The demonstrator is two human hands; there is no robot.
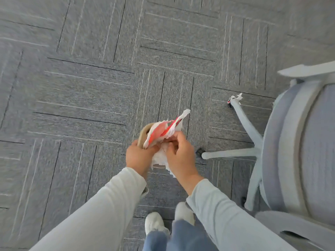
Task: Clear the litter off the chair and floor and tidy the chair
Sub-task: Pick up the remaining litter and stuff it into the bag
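Note:
Both my hands hold one bundle of litter in front of me above the floor. My left hand (138,156) grips a brown paper piece (144,133) and a torn red and white wrapper (163,130). My right hand (179,153) closes on crumpled white paper (159,158) in the same bundle. A small torn white and red scrap (235,98) lies on the carpet by the tip of a chair leg. The grey office chair (297,142) stands at the right, its seat seen from above.
Grey carpet tiles (81,96) cover the floor. The chair's light star base (252,151) with castors spreads to the right of my hands. An armrest (308,69) sticks out at the upper right. My white shoes (154,223) are at the bottom.

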